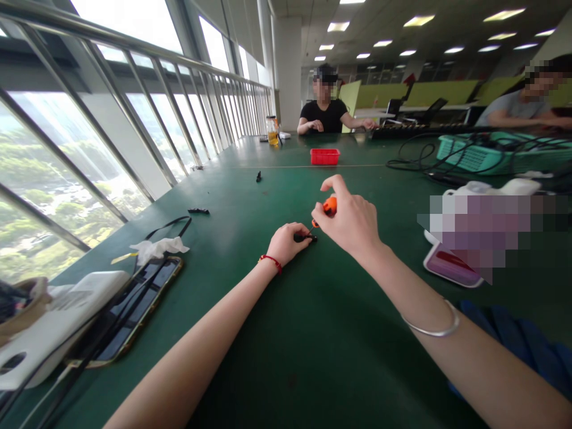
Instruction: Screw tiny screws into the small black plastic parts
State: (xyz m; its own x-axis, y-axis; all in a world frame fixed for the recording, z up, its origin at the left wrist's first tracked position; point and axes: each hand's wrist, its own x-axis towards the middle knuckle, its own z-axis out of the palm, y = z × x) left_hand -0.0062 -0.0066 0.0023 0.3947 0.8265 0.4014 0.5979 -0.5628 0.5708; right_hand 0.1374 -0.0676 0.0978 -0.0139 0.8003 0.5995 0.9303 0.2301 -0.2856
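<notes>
In the head view, my right hand (351, 217) grips an orange and black screwdriver (329, 206), its forefinger raised and curled above the handle. The thin shaft slants down and left to a small black part (308, 237) on the table. Thumb and fingers of my left hand (288, 243) pinch that black part against the green tabletop. Its exact kind is hidden by the fingers. The screwdriver's tip meets or nearly meets the part; I cannot tell which.
A red tray (325, 157) stands ahead, with small black pieces (258, 176) left of it. A phone (134, 310) with cables lies at left. At right are a teal basket (473, 156) of cables and blue cloth (513, 339). A person (324, 113) sits opposite; another sits far right.
</notes>
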